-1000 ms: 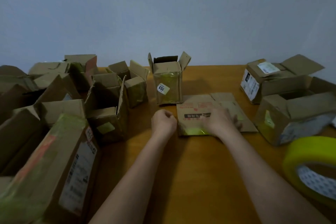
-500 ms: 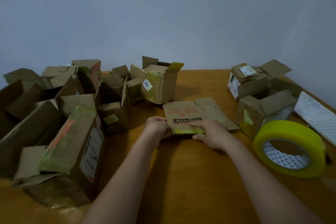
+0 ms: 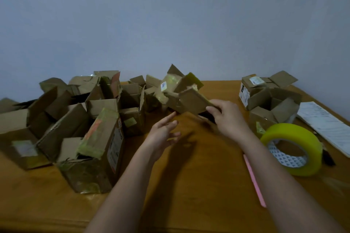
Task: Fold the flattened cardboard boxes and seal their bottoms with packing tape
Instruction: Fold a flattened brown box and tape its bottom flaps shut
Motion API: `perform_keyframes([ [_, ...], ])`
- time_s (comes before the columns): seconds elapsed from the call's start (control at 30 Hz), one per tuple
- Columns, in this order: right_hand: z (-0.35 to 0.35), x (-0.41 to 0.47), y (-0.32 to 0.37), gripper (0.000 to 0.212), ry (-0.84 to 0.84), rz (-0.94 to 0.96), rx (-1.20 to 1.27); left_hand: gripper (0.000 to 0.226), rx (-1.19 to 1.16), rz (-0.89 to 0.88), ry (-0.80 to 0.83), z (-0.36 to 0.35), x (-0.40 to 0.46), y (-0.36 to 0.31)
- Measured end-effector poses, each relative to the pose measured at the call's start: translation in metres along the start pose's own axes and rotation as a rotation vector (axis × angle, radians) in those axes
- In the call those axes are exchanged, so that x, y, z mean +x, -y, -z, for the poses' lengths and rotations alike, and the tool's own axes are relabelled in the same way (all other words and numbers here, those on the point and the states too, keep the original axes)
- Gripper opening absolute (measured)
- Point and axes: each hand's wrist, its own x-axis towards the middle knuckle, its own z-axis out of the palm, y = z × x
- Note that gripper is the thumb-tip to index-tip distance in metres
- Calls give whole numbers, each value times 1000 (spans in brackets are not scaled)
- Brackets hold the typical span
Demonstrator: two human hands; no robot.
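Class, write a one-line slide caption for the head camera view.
Right hand lifts a flattened box off the table; left hand open beneath, tape roll waiting.

Wooden table (image 3: 198,185), orange-brown top, set against a pale wall. Left side: a crowded heap of folded cardboard boxes (image 3: 79,119), several patched with yellowish tape. Far right: two more open boxes (image 3: 270,100). Near right edge: a roll of yellow packing tape (image 3: 292,148) on its side, a pink stick-like item (image 3: 254,179), and a white printed sheet (image 3: 325,125).
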Motion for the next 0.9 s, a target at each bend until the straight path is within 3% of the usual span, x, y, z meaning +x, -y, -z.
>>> perform_keyframes([
  [0.13, 17, -14, 25, 20, -84, -44, 275, 57, 195, -233, 28, -4, -28, -9],
  [0.27, 25, -26, 37, 20, -62, -151, 627, 67, 240, -325, 119, -11, -60, -26],
  [0.4, 24, -37, 45, 42, -65, -232, 738, 78, 336, -345, 165, -20, -88, -42],
  [0.5, 19, -43, 47, 60, -54, -279, 739, 93, 483, -376, 89, -29, -106, -50],
  [0.57, 15, -45, 48, 68, -42, -294, 750, 80, 559, -387, 3, -31, -114, -53],
  [0.73, 20, -50, 43, 52, -20, -308, 671, 6, 623, -420, -331, -9, -121, -59],
  [0.9, 31, -55, 47, 57, 123, -240, 550, 10, 439, -351, -514, 11, -117, -72],
])
